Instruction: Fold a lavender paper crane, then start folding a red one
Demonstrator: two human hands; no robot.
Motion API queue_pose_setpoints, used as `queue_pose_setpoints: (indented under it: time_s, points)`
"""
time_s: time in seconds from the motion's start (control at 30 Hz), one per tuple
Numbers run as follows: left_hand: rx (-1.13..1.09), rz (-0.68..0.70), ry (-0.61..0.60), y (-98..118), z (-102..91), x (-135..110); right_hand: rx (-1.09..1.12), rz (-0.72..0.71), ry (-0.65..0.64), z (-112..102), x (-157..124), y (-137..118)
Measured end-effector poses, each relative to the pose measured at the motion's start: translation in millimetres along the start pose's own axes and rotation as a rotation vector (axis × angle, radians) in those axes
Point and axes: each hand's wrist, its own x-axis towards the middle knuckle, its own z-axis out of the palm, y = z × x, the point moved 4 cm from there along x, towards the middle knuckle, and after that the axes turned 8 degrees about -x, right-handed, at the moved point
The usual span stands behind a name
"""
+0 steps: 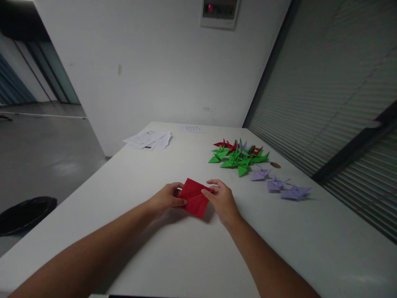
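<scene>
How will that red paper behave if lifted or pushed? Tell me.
The red paper is probably light: the left hand and right hand hold it just by its edges. Its thin look and faint crease suggest it would bend readily. Being flat, it would likely slide rather than roll.

You've got two hands [225,202] and one red paper square [195,199]. I count three lavender cranes [296,192] in a row, one black bin [37,203]; your mixed crane pile [236,159] overlaps too much.

No legible text anywhere, the white papers [149,138] and the faint far sheet [191,129] too blurred for reading.
</scene>
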Motion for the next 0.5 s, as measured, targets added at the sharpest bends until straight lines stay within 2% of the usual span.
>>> queue_pose_setpoints:
  time_s: [0.1, 0.23, 0.5]
  points:
    - [-0.034, 0.011, -0.006, -3.4, 2.6, 0.7, 0.024, 0.01, -0.02, 2.5, -1.6, -2.2]
    - [-0.102, 0.081, 0.068, -5.0, 1.9, 4.2, 0.085, 0.047, -0.049, 8.7, -3.0, -2.3]
    - [-0.125, 0.065, 0.152, -4.8, 0.9, 5.0, 0.072, 0.069, -0.107, 13.1, -1.0, 3.0]
